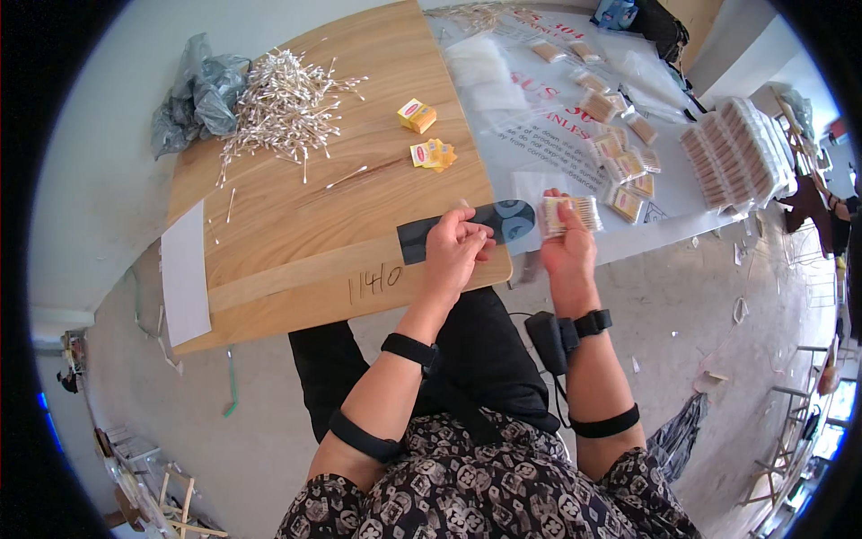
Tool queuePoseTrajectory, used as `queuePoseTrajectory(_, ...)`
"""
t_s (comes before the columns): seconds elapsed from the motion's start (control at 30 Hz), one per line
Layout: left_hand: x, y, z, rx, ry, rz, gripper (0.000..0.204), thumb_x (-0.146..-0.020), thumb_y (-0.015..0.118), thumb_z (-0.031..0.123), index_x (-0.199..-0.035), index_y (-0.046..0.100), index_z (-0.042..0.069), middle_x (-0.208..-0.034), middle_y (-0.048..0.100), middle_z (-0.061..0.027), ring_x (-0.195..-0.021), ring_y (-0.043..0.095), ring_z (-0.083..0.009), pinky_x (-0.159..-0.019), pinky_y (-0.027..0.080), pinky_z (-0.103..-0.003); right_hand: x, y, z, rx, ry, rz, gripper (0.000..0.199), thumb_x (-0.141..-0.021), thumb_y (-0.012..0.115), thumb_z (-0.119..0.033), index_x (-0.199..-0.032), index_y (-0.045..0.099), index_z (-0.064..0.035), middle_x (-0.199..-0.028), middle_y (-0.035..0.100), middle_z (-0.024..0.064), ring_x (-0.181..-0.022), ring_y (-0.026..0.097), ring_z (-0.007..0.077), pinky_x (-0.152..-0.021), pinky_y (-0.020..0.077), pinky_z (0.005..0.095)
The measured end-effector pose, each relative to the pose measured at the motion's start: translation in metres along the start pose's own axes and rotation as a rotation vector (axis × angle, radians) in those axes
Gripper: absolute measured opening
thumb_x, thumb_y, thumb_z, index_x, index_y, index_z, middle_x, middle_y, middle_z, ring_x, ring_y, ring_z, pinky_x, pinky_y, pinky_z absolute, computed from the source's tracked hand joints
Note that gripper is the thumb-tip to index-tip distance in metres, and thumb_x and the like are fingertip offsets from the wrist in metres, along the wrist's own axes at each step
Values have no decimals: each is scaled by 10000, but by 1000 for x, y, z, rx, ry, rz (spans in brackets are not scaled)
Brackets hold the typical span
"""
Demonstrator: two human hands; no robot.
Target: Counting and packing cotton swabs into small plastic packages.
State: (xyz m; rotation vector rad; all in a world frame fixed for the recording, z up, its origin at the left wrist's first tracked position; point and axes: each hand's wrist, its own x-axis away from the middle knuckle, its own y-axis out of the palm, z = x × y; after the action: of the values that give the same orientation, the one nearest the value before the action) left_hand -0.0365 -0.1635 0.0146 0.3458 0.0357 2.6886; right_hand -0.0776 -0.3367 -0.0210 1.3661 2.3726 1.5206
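In my right hand (571,251) is a clear pack of cotton swabs (575,216), its swabs lying side by side. My thumb rests across the front of the pack, and the fingers are behind it. My left hand (456,251) hovers beside it, over a dark strip (415,241) near the table's right edge. Its fingers are half bent and somewhat apart, with nothing visible between them. The strip carries pale round marks (514,222) at its right end. Two small stacks of yellow cards, one upper (417,116) and one lower (435,155), lie beyond the left hand.
Loose cotton swabs (287,103) are heaped at the far left of the wooden table (359,198), beside a grey plastic bag (199,90). White paper (185,274) lies at the left edge. Several filled packs (624,166) and stacked bundles (741,153) occupy the plastic-covered surface at right.
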Motion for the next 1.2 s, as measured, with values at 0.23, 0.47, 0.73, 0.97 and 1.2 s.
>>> queuePoseTrajectory(0.23, 15, 6, 7, -342, 431, 33, 385, -863, 607, -43, -1240, 584, 31, -1096, 653, -139, -899, 657, -204, -745, 551, -304, 37, 11, -33, 47, 300, 53, 248, -967, 523, -29, -1200, 518, 56, -1208, 620, 193, -1127, 614, 323, -996, 510, 454)
queuePoseTrajectory(0.47, 39, -26, 29, -986, 1120, 0, 312, -733, 666, 48, -1042, 700, 71, -1167, 592, -98, -988, 610, -248, -831, 539, -344, 66, 15, 8, -41, 749, -156, 195, -968, 545, -88, -1122, 561, 30, -1101, 646, 173, -1016, 650, 306, -924, 547, 467)
queuePoseTrajectory(0.73, 77, -88, 44, -1159, 1165, 126, 194, -740, 670, 73, -923, 677, 12, -941, 587, -65, -849, 575, -239, -715, 526, -342, 113, 46, 52, 122, 872, -297, 273, -974, 594, -245, -1086, 557, 1, -1089, 634, 175, -969, 653, 309, -900, 545, 487)
queuePoseTrajectory(0.97, 93, -121, 61, -1317, 875, 279, 49, -721, 628, 14, -739, 584, 22, -791, 514, -92, -810, 542, -284, -708, 479, -389, 140, 51, 56, 771, 178, -520, 345, -867, 692, -44, -1203, 636, 10, -1058, 649, 88, -909, 625, 126, -784, 495, 250)
queuePoseTrajectory(1.2, 94, -126, 60, -1294, 769, 266, 49, -719, 614, 10, -715, 569, 27, -797, 521, -98, -829, 540, -290, -730, 469, -402, 142, 69, 79, 1122, -334, -910, 174, -786, 740, -9, -956, 745, -49, -808, 605, 20, -729, 556, 98, -625, 434, 256)
